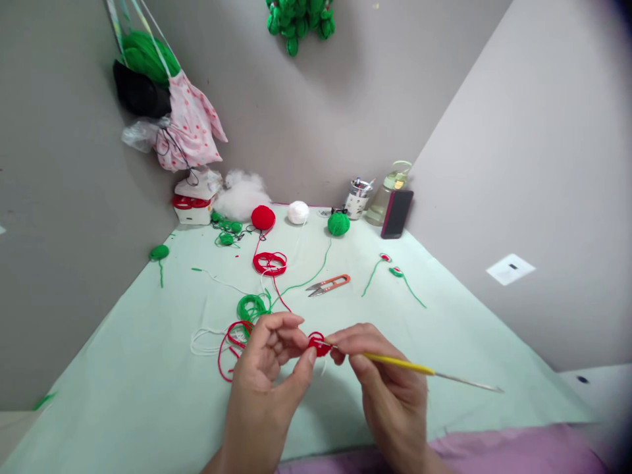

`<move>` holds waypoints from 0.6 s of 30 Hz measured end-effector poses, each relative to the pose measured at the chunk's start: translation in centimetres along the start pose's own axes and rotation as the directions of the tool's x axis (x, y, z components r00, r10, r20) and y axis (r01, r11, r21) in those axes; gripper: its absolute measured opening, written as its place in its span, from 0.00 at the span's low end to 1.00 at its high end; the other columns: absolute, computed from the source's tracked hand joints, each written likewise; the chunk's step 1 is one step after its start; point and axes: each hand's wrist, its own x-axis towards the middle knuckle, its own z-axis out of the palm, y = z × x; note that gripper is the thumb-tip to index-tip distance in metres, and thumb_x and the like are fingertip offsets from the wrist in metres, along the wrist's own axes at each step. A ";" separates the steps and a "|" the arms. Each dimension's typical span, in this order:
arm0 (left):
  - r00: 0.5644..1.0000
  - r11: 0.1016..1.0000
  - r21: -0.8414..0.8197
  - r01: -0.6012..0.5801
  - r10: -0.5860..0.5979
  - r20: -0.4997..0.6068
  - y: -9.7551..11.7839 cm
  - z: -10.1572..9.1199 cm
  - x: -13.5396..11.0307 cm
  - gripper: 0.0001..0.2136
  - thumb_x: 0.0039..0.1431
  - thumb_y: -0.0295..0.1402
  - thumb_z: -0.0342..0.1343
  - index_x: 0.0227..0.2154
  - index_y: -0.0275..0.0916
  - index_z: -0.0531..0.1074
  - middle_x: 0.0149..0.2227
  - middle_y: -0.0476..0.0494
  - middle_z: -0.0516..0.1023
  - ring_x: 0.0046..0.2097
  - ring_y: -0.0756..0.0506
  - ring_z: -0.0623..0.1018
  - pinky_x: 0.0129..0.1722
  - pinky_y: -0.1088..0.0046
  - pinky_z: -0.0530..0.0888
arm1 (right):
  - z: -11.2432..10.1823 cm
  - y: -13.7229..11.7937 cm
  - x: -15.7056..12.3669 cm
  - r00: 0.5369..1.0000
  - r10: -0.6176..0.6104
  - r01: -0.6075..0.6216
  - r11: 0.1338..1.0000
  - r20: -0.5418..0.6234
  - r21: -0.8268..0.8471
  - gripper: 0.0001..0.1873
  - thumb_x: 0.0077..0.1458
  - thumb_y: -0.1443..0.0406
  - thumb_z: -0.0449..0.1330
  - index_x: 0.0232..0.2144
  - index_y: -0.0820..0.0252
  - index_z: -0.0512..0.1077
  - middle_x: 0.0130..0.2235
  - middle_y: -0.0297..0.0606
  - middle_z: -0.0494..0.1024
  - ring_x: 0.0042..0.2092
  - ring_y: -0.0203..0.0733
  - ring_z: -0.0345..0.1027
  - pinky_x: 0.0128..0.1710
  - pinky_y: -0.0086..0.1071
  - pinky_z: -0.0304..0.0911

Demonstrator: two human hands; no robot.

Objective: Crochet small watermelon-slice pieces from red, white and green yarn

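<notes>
My left hand (269,368) pinches a small red crochet piece (318,343) between thumb and fingers. A red yarn strand (228,349) runs around that hand and loops onto the table. My right hand (382,375) grips a yellow-handled crochet hook (419,368), its tip at the red piece and its metal end pointing right. Both hands hover above the pale green cloth (148,382) near its front edge.
Orange thread snips (328,284) lie behind the hands. Red (263,217), white (298,212) and green (338,224) yarn balls sit at the back, with loose yarn coils (269,263), stuffing (241,195), a pen cup (357,197), a bottle (388,194) and a phone (396,213).
</notes>
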 end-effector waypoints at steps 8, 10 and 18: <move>1.000 0.999 -0.042 0.020 -0.019 0.025 -0.2 -0.1 0.0 0.11 0.57 0.30 0.70 0.42 0.43 0.79 0.33 0.51 0.79 0.38 0.47 0.81 0.44 0.72 0.79 | 0.0 0.0 0.0 1.000 0.009 -0.009 1.000 -0.005 0.010 0.10 0.71 0.66 0.62 0.42 0.52 0.85 0.37 0.42 0.86 0.39 0.45 0.78 0.36 0.35 0.75; 0.994 0.998 -0.045 0.044 -0.039 0.098 -0.4 -0.4 0.1 0.13 0.56 0.30 0.70 0.44 0.44 0.78 0.32 0.53 0.77 0.37 0.47 0.80 0.43 0.73 0.78 | 0.2 0.1 -0.1 1.000 0.020 -0.020 0.999 -0.003 0.029 0.10 0.71 0.65 0.62 0.42 0.52 0.85 0.37 0.42 0.86 0.39 0.45 0.79 0.35 0.35 0.75; 0.984 0.967 -0.193 0.169 -0.154 0.089 0.0 -0.7 0.5 0.14 0.65 0.46 0.67 0.43 0.42 0.77 0.28 0.55 0.69 0.31 0.50 0.73 0.39 0.73 0.77 | 0.1 0.4 0.7 0.970 0.240 -0.224 0.937 -0.029 0.267 0.08 0.67 0.59 0.67 0.37 0.55 0.84 0.35 0.41 0.86 0.31 0.40 0.74 0.31 0.32 0.73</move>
